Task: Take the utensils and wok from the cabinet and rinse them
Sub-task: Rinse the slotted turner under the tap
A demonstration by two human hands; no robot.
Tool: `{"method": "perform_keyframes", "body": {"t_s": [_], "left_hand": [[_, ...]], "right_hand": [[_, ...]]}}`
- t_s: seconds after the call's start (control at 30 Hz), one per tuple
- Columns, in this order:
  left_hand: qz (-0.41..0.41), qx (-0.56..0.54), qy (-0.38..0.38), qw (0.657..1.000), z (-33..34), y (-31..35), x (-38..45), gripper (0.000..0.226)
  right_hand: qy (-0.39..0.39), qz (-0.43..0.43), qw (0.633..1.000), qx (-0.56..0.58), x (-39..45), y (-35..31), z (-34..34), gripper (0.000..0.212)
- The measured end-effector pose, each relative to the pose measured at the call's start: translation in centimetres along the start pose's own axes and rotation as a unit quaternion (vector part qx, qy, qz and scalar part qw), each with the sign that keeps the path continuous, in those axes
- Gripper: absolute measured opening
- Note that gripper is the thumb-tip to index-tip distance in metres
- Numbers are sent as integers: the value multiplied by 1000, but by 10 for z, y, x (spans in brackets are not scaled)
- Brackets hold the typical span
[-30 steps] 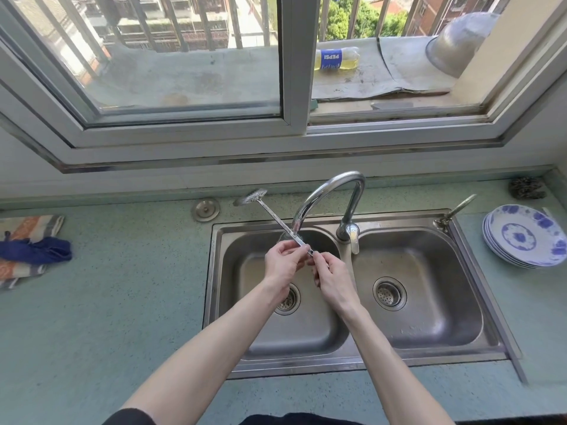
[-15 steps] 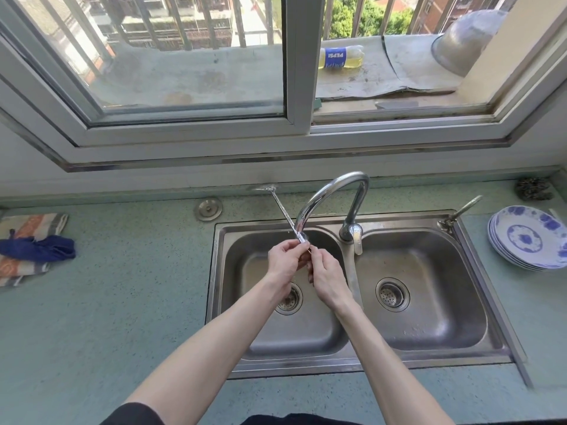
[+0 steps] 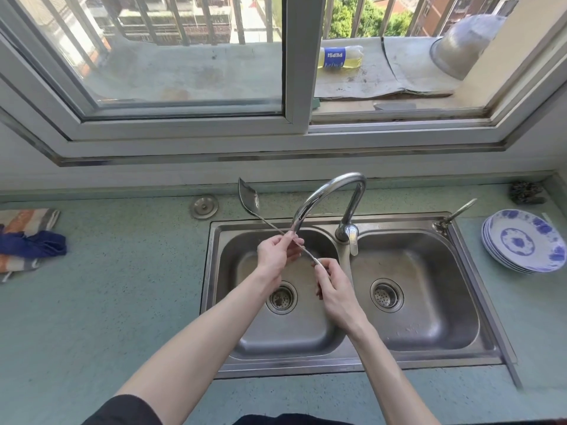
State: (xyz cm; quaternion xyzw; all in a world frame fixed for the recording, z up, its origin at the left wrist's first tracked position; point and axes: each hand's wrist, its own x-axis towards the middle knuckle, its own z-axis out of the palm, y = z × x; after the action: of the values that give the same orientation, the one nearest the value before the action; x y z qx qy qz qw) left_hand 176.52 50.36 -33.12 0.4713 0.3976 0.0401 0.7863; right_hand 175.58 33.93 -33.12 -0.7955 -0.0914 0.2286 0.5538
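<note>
A metal spatula point(image 3: 249, 197) slants over the left basin of the steel double sink point(image 3: 487, 305), its blade raised toward the back left over the counter. My left hand point(image 3: 274, 256) pinches the middle of its thin handle, right under the spout of the curved faucet point(image 3: 325, 194). My right hand point(image 3: 333, 286) grips the handle's near end, lower and to the right. Whether water runs from the spout is unclear. No wok is in view.
A stack of blue-and-white plates point(image 3: 526, 240) sits on the counter at the right, a scourer point(image 3: 526, 193) behind it. Folded cloths point(image 3: 27, 237) lie at the far left. A round metal cap point(image 3: 204, 206) sits behind the sink. Outside the window lie a bottle point(image 3: 339, 57) and a metal basin point(image 3: 463, 50).
The spatula has been turned about its handle, so its blade now shows broadside. My right hand has slid down and right along the handle, away from my left hand.
</note>
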Motion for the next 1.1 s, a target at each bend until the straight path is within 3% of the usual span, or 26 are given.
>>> {"method": "perform_keyframes", "body": {"t_s": [0.13, 0.2, 0.3, 0.4, 0.8, 1.1], "left_hand": [[-16, -14, -4, 1000, 3, -13, -7, 15], [-27, -19, -8, 999, 5, -17, -11, 14], [-37, -30, -20, 999, 6, -23, -16, 15], [-35, -43, -25, 998, 4, -24, -17, 17], [-68, -74, -33, 994, 19, -19, -14, 16], [-69, -86, 21, 994, 18, -17, -2, 12]], "right_hand": [[-15, 26, 999, 31, -12, 5, -6, 12], [-15, 49, 998, 30, -15, 5, -7, 22], [5, 73, 994, -76, -15, 0, -6, 37], [20, 63, 981, -183, -12, -2, -5, 35], [37, 23, 996, -84, -35, 2, -17, 31], [14, 29, 995, -95, -61, 16, -60, 33]]}}
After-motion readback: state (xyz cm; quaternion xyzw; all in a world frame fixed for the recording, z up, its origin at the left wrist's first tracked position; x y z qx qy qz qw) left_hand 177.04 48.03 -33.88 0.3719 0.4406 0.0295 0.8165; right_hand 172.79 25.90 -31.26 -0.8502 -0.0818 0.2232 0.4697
